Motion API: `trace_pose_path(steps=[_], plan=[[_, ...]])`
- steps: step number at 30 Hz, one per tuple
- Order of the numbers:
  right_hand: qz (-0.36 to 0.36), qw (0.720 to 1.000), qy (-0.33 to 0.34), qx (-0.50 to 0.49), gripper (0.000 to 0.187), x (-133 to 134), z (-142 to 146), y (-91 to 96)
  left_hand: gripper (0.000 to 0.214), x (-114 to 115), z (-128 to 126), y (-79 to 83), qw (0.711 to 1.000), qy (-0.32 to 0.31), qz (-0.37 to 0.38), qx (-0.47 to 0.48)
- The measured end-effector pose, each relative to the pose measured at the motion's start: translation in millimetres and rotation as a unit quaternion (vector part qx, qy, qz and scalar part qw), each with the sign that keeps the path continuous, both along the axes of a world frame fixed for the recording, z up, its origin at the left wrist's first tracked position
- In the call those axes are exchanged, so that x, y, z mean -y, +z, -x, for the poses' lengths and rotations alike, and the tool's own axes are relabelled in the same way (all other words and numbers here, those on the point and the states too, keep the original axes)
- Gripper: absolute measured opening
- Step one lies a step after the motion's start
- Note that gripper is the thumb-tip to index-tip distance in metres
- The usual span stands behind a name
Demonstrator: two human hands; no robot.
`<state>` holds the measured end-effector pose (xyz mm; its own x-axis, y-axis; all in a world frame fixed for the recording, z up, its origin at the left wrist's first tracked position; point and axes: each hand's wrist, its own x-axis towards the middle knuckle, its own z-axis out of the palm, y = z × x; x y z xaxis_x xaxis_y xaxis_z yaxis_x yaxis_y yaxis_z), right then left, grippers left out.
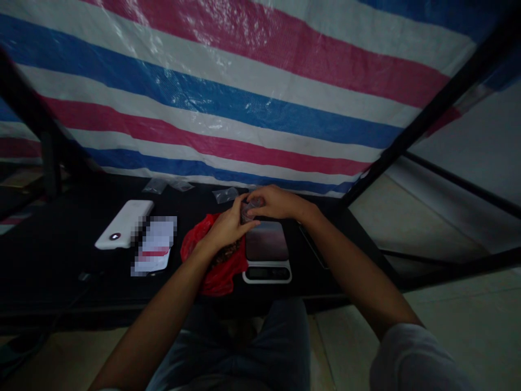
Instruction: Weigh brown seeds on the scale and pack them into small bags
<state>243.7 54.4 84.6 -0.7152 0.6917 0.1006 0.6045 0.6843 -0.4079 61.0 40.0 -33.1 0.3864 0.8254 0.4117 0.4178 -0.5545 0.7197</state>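
Observation:
Above the far edge of a small digital scale (266, 243), both my hands are on a small clear plastic bag (249, 209). My left hand (230, 224) grips the bag's left side, thumb pointing right over the scale. From the right, my right hand (274, 202) has its fingers curled round the other side of it. What the clear bag contains is too dim to make out. Under my left forearm lies an opened red plastic bag (220, 282) with many small brown pieces (230, 252) in it, partly hidden by the arm.
Several flat clear bags (226, 195) lie along the back of the black table (109, 293). A white device (124, 224) and a blurred-out packet or phone (154, 247) are at left. A dark flat object (313, 247) sits right of the scale. Behind hangs a striped tarp (228, 103).

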Motion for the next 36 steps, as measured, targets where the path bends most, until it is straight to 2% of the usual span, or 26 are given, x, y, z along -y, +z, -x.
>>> trace_pose_path(steps=[6,10,13,18,21,24,27,30,36], plan=[[0.002,0.998,-0.041,-0.050,0.023,-2,-1,2.2,0.082,1,0,0.9,1.000,0.022,0.006,0.004],[0.018,0.989,-0.072,-0.130,0.034,4,-14,-4.6,0.077,0,0,1.1,0.999,0.018,-0.005,0.035],[0.033,0.986,-0.075,-0.143,0.031,13,-27,-20.2,0.073,-2,2,2.3,0.997,0.046,-0.018,0.058],[0.082,0.985,-0.069,-0.135,0.025,33,-46,-58.1,0.074,-1,6,5.5,0.990,0.088,-0.058,0.093],[0.106,0.983,-0.078,-0.125,0.035,42,-51,-69.5,0.086,0,5,5.9,0.987,0.091,-0.072,0.111],[0.082,0.982,-0.106,-0.131,0.040,47,-45,-64.1,0.095,3,3,6.0,0.989,0.080,-0.076,0.102],[0.023,0.977,-0.121,-0.176,0.025,49,-29,-51.2,0.098,5,2,6.0,0.993,0.067,-0.077,0.066],[-0.025,0.971,-0.099,-0.214,0.007,48,-11,-43.8,0.096,6,1,5.6,0.994,0.064,-0.072,0.041],[-0.069,0.975,-0.066,-0.200,0.008,45,3,-47.2,0.107,4,1,2.5,0.996,0.075,-0.049,0.014]])
